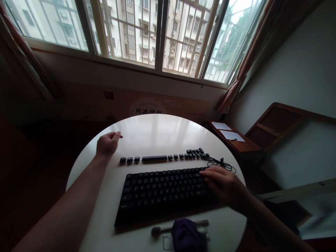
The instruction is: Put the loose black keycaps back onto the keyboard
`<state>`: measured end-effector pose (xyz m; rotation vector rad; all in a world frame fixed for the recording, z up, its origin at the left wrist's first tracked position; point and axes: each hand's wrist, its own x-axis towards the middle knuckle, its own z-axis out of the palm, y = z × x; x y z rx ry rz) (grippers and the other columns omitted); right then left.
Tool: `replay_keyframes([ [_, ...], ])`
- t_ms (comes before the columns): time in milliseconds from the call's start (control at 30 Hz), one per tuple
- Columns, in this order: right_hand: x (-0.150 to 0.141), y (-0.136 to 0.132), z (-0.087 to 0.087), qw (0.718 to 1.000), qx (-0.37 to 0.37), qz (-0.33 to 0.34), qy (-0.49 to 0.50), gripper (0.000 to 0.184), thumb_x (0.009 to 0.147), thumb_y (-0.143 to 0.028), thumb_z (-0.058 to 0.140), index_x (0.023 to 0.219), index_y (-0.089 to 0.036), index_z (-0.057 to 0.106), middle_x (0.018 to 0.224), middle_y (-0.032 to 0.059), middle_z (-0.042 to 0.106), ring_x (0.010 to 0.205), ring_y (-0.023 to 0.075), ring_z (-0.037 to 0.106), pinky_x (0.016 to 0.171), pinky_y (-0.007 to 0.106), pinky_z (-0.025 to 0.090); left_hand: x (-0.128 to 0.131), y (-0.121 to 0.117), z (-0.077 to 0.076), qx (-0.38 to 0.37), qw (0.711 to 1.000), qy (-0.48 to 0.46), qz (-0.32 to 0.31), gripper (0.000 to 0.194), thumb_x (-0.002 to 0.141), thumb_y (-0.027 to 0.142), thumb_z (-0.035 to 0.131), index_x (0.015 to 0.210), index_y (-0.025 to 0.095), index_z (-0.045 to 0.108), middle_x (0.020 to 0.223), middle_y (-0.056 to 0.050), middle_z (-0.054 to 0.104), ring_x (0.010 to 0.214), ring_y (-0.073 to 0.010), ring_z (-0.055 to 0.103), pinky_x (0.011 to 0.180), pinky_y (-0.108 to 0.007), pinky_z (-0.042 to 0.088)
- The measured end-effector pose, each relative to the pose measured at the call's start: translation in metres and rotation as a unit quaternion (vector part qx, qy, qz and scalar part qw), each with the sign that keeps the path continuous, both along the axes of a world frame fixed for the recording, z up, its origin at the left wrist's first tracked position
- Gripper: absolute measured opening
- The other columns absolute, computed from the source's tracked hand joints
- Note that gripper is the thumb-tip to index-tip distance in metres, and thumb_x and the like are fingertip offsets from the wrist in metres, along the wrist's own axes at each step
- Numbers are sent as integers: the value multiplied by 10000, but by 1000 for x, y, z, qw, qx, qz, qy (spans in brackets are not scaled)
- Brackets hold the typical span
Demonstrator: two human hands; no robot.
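Note:
A black keyboard [162,189] lies on the round white table [91,220], its lowest row dark and without visible keycaps. My right hand [223,182] is over the keyboard's right end, with bent fingertips touching the upper right keys. Whatever those fingers grip is hidden. My left hand [107,144] is closed in a fist at the table's left side, its inside out of sight. Behind the keyboard, loose black keycaps [130,159] stand in a row with a long space bar [154,158]. More small keycaps [194,152] are grouped at the row's right end.
A coiled black cable [220,163] lies behind my right hand. At the near edge are a brush [156,230], a purple cloth [187,234] and a thin wire tool [167,242]. Papers [232,135] and a pen lie on a wooden side table [252,145] to the right.

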<state>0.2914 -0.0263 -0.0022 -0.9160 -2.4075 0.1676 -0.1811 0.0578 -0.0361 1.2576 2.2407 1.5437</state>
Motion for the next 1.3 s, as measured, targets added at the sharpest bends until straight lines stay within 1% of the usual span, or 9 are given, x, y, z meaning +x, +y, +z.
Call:
replay_keyframes([
  [100,0,61,23,999,20,-7,-31,231,953,-251,575,1118,-240,737,1086,86,731,1058,244,667,961,414,549,-1,1,-1,4,1000,-3,-2,342,802,481,553,749,203,746,553,0,572,642,-217,583,644,-330,429],
  [167,-5,101,27,997,-19,-23,-76,203,925,-263,612,1063,-240,759,1091,81,740,1080,257,656,994,434,523,-3,1,-2,7,1000,-4,0,345,797,485,553,744,204,747,562,-4,586,651,-219,591,654,-330,433],
  [233,-13,134,25,994,-35,-30,-96,199,894,-255,638,1041,-230,770,1098,87,744,1088,275,655,1013,460,500,-4,1,-3,9,1000,-4,2,345,793,486,551,735,206,745,557,-6,587,657,-223,598,654,-329,433],
  [333,-26,167,18,989,-64,-19,-130,183,851,-259,676,995,-241,788,1080,73,755,1058,274,673,1004,443,498,-5,1,-3,11,1000,-4,3,350,791,496,547,729,212,742,532,-3,575,648,-227,599,647,-325,434],
  [433,-35,182,12,982,-100,-7,-162,172,821,-275,702,960,-246,798,1070,64,760,1013,256,694,978,400,510,-5,1,-1,10,1000,-3,-1,348,790,497,544,720,217,739,518,2,568,638,-227,598,646,-322,436],
  [733,-45,189,3,965,-159,0,-207,210,790,-281,711,973,-229,800,1089,71,755,1005,246,692,950,346,509,-1,1,0,5,1000,-2,-20,360,806,514,536,728,220,729,470,24,491,584,-214,567,638,-314,433],
  [1033,-57,183,-1,970,-132,1,-206,154,788,-226,688,894,-210,798,995,67,766,933,226,696,914,328,510,-3,0,0,12,1000,-4,-13,358,803,506,539,736,216,738,557,2,592,678,-226,620,682,-308,451],
  [1200,-54,173,13,981,-95,0,-170,119,825,-219,683,888,-213,785,1016,69,761,988,241,684,965,381,498,-3,0,-1,11,1000,-5,-12,354,802,501,540,747,213,740,525,9,546,615,-212,573,639,-308,430],
  [1300,-35,147,30,987,-75,-3,-140,130,863,-256,685,952,-226,775,1111,76,742,1086,250,657,1030,412,475,-4,2,-1,18,1000,-4,-8,356,807,494,551,764,200,747,511,17,514,589,-200,538,609,-304,413],
])
